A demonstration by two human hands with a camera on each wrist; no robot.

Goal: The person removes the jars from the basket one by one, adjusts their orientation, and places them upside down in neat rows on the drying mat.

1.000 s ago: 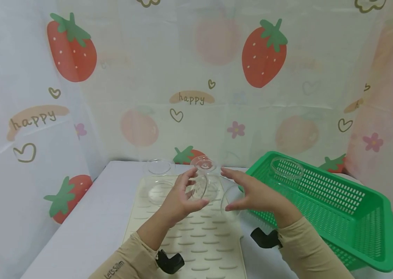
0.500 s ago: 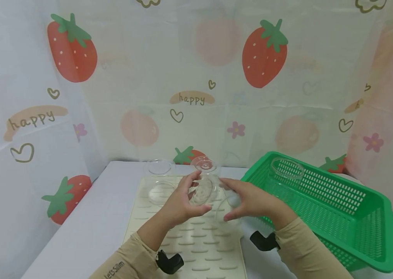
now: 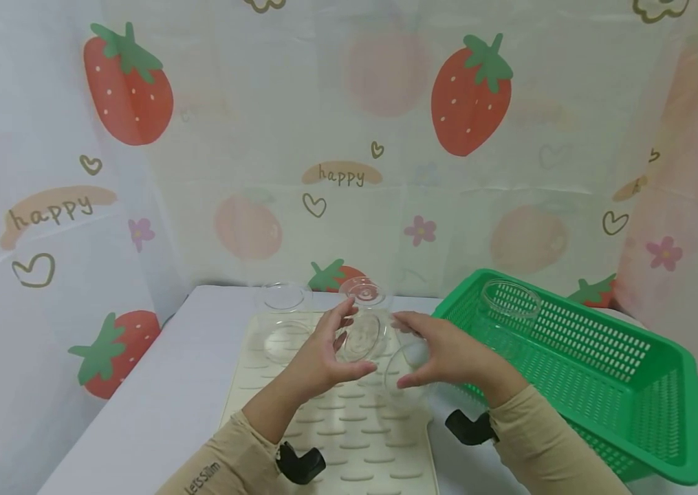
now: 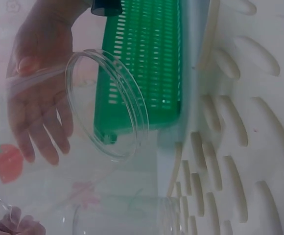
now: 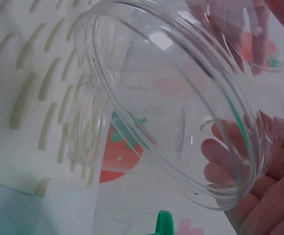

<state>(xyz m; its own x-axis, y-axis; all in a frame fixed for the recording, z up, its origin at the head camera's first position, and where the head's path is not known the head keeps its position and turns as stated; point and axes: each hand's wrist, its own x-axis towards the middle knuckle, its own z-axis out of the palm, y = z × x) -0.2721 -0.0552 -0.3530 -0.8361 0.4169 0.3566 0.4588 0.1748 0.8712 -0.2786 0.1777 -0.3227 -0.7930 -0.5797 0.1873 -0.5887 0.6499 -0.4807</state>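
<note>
Above the cream ribbed drying mat (image 3: 349, 419), left hand (image 3: 318, 357) pinches a clear round plastic lid (image 3: 362, 338) while right hand (image 3: 454, 354) curls round a clear plastic jar (image 3: 403, 375), both slick, so misaligned threads could let either slip.

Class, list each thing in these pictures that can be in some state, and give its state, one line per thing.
Left hand: grips a clear jar, held on its side above the mat.
Right hand: grips another clear jar, also tipped.
Left jar: lidless, empty.
Right jar: lidless, empty.
Basket: holds one upright clear jar.
Mat: flat on the table, one jar on it.
</note>
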